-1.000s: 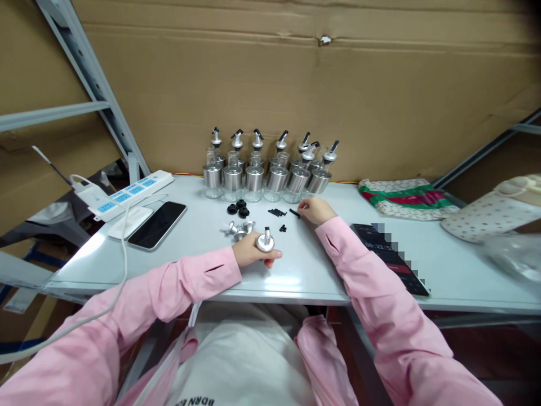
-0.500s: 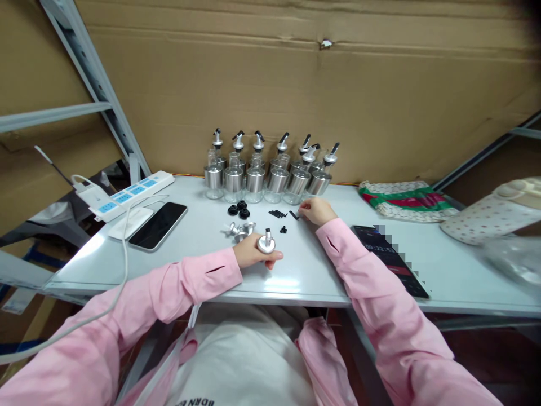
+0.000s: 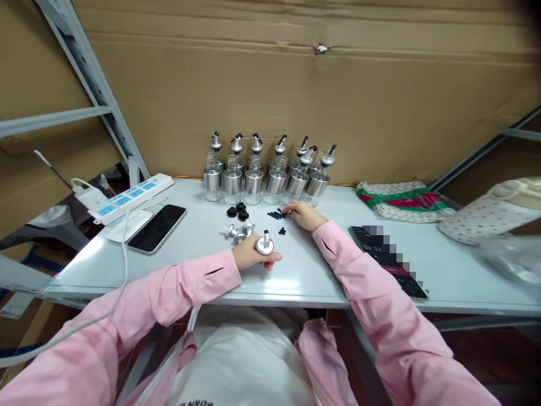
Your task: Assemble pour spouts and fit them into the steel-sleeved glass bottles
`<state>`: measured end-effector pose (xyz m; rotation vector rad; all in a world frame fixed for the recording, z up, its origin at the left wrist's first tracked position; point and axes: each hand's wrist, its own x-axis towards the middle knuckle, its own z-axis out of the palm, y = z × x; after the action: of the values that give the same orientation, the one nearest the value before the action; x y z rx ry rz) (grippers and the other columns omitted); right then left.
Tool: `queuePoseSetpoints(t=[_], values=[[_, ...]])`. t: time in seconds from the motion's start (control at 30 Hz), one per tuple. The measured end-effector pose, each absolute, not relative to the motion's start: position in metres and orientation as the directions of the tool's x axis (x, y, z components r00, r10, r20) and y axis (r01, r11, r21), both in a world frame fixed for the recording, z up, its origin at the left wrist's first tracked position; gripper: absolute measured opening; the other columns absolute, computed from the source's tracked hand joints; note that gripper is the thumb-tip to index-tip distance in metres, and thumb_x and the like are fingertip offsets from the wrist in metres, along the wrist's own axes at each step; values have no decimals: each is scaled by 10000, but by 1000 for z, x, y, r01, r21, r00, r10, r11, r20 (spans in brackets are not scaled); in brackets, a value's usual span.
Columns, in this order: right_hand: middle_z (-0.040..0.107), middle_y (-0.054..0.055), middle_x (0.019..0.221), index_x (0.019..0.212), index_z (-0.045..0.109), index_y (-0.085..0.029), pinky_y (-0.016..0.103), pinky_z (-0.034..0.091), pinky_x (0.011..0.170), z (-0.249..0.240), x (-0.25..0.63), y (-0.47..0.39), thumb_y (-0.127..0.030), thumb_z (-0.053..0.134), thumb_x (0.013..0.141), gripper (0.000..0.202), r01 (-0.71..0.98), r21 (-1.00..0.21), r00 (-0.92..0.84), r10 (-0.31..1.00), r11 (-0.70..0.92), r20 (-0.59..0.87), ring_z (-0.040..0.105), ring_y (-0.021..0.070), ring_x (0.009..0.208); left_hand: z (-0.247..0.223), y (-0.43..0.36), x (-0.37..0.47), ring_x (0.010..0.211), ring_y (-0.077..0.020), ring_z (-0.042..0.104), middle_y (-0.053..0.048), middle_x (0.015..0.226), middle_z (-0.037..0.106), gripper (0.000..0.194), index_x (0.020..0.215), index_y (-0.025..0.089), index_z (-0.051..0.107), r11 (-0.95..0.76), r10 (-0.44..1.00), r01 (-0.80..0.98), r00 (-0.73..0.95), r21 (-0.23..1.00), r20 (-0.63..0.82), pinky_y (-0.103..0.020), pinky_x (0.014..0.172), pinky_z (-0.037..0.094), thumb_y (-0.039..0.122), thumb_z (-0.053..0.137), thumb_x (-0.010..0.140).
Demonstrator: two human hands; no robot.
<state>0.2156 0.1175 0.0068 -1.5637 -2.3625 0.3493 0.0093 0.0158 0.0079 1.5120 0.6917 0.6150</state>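
My left hand (image 3: 249, 253) is closed around a silver pourer spout (image 3: 265, 243), held upright with its short tube and black tip pointing up. My right hand (image 3: 305, 215) is over the table to the right, thumb and fingertips together on a thin black strip (image 3: 282, 213). Several similar black strips (image 3: 274, 215) lie just left of these fingertips. A few tiny black parts (image 3: 282, 231) sit between the two hands. Beyond my left hand are loose silver pourer tops (image 3: 240, 231), partly hidden by it, and black ribbed stoppers (image 3: 237, 211).
Glass bottles with steel sleeves (image 3: 253, 183) stand in rows at the back, several topped with pourers. A phone (image 3: 157, 228) and a power strip (image 3: 133, 197) lie left. A tablet-like screen (image 3: 389, 259), a patterned cloth pouch (image 3: 401, 201) and a dotted container (image 3: 486, 211) are right.
My right hand has slid left, bringing a black strip close to the other strips. My left hand still holds the pourer spout in the same place.
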Motion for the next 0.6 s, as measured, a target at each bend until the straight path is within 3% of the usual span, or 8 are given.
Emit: queuePoseSetpoints(t=[0.13,0.3,0.6], values=[[684,68,949,846,689,-138,270,440,886,7,216,117,25,411,730,343,775,-405,-465,872,485,155,620,161,913,9,15,9,472,-72,495,18,466,559,373,496,125,511,-3,740,63,671,998,-40,-208,535,381,405,733,604],[671,71,914,879,680,-143,299,462,838,4,216,119,9,388,729,362,726,-369,-523,814,580,252,612,165,867,10,15,8,476,-75,501,16,466,560,357,495,123,517,-4,739,57,673,998,-35,-209,541,387,386,729,612],[633,85,938,952,684,-144,298,472,839,1,207,113,21,350,708,444,674,-318,-626,744,667,234,595,157,853,9,16,9,479,-76,495,13,471,559,353,498,122,519,-19,737,61,675,998,-27,-211,542,379,380,727,620]])
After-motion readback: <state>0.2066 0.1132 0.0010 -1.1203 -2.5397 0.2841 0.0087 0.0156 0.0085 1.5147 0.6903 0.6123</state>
